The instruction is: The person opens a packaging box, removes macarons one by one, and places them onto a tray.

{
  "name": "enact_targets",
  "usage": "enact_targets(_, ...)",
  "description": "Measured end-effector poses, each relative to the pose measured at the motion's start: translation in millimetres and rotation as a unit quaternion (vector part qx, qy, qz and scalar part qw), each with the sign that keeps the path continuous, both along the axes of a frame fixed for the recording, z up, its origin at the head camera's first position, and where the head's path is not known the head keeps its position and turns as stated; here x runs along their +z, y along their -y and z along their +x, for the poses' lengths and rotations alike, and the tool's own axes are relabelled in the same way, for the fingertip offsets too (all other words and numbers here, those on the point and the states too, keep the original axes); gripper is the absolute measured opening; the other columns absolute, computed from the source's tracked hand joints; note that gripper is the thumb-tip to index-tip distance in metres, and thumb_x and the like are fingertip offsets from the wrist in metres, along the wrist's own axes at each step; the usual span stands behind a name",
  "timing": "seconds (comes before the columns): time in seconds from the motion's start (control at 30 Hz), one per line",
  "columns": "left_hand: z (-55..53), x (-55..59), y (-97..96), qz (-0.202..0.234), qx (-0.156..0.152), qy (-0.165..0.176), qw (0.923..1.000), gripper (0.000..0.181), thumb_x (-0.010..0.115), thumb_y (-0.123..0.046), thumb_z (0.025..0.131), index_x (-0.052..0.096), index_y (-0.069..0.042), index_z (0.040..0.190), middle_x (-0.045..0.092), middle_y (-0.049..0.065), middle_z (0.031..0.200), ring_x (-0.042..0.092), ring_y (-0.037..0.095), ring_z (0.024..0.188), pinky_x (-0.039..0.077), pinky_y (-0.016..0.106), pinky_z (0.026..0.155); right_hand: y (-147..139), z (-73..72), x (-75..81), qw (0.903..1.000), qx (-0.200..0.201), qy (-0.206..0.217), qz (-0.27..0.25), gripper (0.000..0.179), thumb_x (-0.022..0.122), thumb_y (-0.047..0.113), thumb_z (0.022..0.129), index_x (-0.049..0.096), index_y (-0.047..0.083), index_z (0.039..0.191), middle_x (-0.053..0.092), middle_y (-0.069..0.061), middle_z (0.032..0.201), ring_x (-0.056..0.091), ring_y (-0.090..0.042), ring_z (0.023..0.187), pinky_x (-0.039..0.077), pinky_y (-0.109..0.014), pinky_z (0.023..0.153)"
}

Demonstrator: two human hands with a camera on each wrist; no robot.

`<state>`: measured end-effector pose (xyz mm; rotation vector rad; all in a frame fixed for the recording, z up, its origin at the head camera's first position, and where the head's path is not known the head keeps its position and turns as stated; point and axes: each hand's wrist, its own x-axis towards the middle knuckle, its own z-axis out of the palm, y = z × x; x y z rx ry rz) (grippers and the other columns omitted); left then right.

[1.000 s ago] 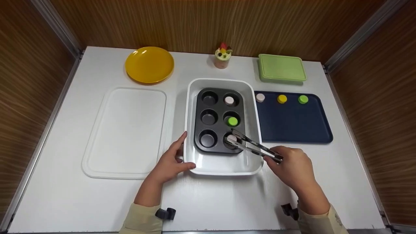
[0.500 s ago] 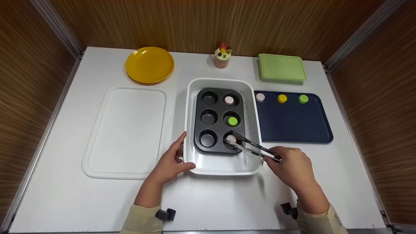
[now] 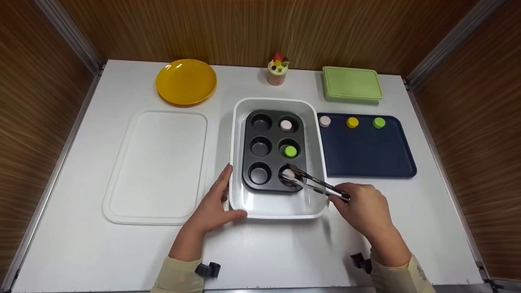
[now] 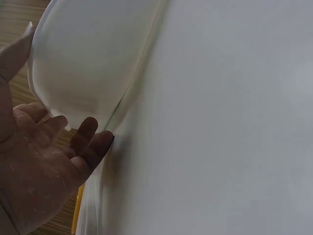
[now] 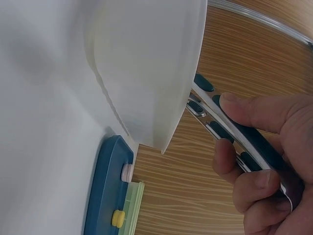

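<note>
Diagonally, the long axis of the tongs (image 3: 309, 176) links the right hand (image 3: 364, 209) with a pink piece (image 3: 288, 174), which lies in the near right cup of a dark muffin tin (image 3: 275, 162). The piece lies to the left of the right hand and a little farther from the person; this line is judged to be the relation on which the coming move turns. The tin stands inside a deep white box (image 3: 285, 206), its long axis running away from the person, so that the tongs slant across it and pass over the right rim of the box. In the head view one arm of the tongs reaches to the far side of the piece and the other crosses its near side; whether the tips press on it cannot be told. The right hand, wrapped round the tongs outside the box, is slightly nearer to the piece than the left, and with the tongs it plainly has the shorter reach. The left hand (image 3: 211, 211) is spread at the near left corner of the box, its thumb at the rim and its fingers along the outer wall, a placing that seems suited to steadying. Directly beyond the pink piece, in the same row of cups, sits a green piece (image 3: 290, 151); to the right, on the tabletop (image 3: 285, 252), a blue tray (image 3: 368, 152) lies beside the box
</note>
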<state>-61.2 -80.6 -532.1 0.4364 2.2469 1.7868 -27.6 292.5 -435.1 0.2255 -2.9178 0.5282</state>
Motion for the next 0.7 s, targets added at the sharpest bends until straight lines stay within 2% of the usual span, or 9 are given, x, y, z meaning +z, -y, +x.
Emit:
enact_targets(0.07, 0.6, -0.2, -1.1, -0.014, 0.001, -0.01, 0.9999, 0.136, 0.102, -0.018, 0.068, 0.014, -0.015, 0.172, 0.009, 0.008, 0.178, 0.018, 0.032, 0.16, 0.04, 0.052, 0.116, -0.2, 0.0, -0.8, 1.0, -0.001, 0.001, -0.002, 0.014, 0.09, 0.012, 0.081, 0.081, 0.012, 0.092, 0.071, 0.001, 0.073, 0.056, -0.02, 0.059, 0.045, -0.046, 0.052)
enact_targets(0.17, 0.7, -1.0, -2.8, -0.028, 0.003, -0.022, 0.9994, 0.146, 0.106, -0.018, 0.059, 0.013, -0.015, 0.172, 0.007, 0.004, 0.178, 0.012, 0.029, 0.161, 0.035, 0.048, 0.12, -0.3, -0.2, -1.2, 1.0, 0.0, -0.001, -0.003, 0.014, 0.09, 0.011, 0.08, 0.081, 0.012, 0.091, 0.07, 0.001, 0.072, 0.055, -0.02, 0.059, 0.044, -0.045, 0.052)
enact_targets(0.33, 0.6, -1.4, -3.9, -0.038, 0.012, -0.033, 0.9987, 0.149, 0.107, -0.018, 0.055, 0.015, -0.016, 0.172, 0.006, -0.002, 0.178, 0.01, 0.023, 0.161, 0.03, 0.04, 0.122, -0.1, -0.5, -1.3, 1.0, 0.002, -0.003, -0.001, 0.014, 0.09, 0.012, 0.08, 0.08, 0.012, 0.089, 0.072, 0.001, 0.074, 0.058, -0.022, 0.06, 0.046, -0.047, 0.052)
enact_targets(0.57, 1.1, -1.9, -4.2, -0.011, 0.02, -0.011, 0.9997, 0.145, 0.107, -0.014, 0.057, 0.018, -0.014, 0.171, 0.016, 0.014, 0.176, 0.021, 0.034, 0.159, 0.04, 0.055, 0.115, 0.3, -0.1, -1.3, 1.0, 0.0, -0.002, -0.001, 0.015, 0.091, 0.013, 0.08, 0.08, 0.012, 0.091, 0.073, 0.001, 0.075, 0.06, -0.023, 0.06, 0.046, -0.048, 0.053)
enact_targets(0.7, 1.0, -1.5, -4.1, -0.015, 0.022, -0.005, 0.9996, 0.145, 0.107, -0.013, 0.056, 0.019, -0.016, 0.172, 0.017, 0.013, 0.176, 0.023, 0.033, 0.158, 0.041, 0.056, 0.114, -0.1, 0.7, -1.6, 1.0, 0.001, -0.006, -0.003, 0.015, 0.091, 0.013, 0.08, 0.08, 0.012, 0.09, 0.071, 0.001, 0.073, 0.058, -0.022, 0.059, 0.045, -0.048, 0.052)
